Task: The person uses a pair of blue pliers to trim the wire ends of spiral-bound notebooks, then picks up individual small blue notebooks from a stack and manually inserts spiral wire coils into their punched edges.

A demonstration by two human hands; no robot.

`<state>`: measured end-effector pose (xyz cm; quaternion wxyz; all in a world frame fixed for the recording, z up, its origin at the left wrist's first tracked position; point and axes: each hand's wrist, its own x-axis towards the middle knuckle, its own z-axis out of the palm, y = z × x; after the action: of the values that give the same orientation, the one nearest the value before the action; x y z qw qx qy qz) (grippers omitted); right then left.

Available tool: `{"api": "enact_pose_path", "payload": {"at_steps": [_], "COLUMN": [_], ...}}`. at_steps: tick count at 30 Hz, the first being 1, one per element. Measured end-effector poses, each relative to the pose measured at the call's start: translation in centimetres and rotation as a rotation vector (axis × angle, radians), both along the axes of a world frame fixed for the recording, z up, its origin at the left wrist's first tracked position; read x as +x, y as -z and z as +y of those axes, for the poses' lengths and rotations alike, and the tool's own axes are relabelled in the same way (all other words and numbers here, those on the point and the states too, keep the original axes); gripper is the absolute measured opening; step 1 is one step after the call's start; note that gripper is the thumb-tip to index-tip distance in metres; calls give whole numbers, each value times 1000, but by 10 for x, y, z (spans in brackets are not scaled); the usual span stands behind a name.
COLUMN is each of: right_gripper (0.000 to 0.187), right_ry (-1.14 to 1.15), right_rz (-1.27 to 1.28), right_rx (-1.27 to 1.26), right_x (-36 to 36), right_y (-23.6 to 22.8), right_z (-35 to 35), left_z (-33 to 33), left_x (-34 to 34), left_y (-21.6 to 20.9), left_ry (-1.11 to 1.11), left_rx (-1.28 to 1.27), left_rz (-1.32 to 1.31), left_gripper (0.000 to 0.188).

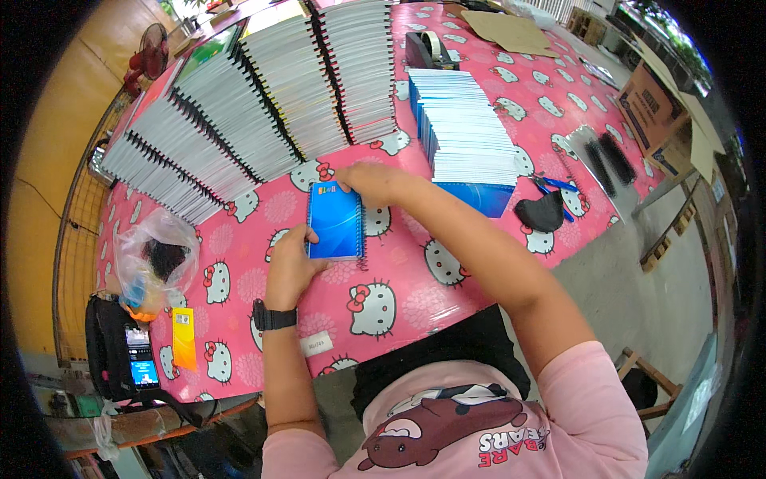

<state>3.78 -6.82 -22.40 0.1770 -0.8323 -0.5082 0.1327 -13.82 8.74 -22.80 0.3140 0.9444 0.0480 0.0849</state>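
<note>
A small blue spiral notebook lies on the pink table cover, its dark coil running down the right edge. A bit of coil sticks out past the lower right corner. My left hand, with a black watch on the wrist, grips the notebook at its lower left edge. At the top right corner, the fingers of my right hand are closed on the notebook beside the upper end of the coil. The exact pinch of the right fingertips is partly hidden by the hand.
Tall rows of spiral-bound books stand at the back left. A stack of blue-covered booklets sits right of centre, near blue-handled pliers, a black pouch and black coils. A plastic bag and a phone lie left.
</note>
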Motion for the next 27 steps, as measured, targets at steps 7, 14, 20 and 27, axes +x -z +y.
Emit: {"api": "enact_pose_path", "payload": {"at_steps": [7,14,20,27], "right_gripper": [25,21,25,30], "right_ry": [-50,-47,78,121], "right_rz": [-85,-54,-59,-220], "right_rx": [0,139,383,701], "right_x": [-6,-4,-18,-61], "right_y": [-1,9,25,-54], "right_z": [14,43,48,-94], "left_z": [14,10,17,16], "left_x": [1,-12,-17,-35], "left_y": [-5,10,-4,-20], "left_ry": [-19,-128,-194,-159], "left_rx": [125,189,105,162], "left_rz": [31,-141,66,-18], "left_gripper": [41,38,37,46]}}
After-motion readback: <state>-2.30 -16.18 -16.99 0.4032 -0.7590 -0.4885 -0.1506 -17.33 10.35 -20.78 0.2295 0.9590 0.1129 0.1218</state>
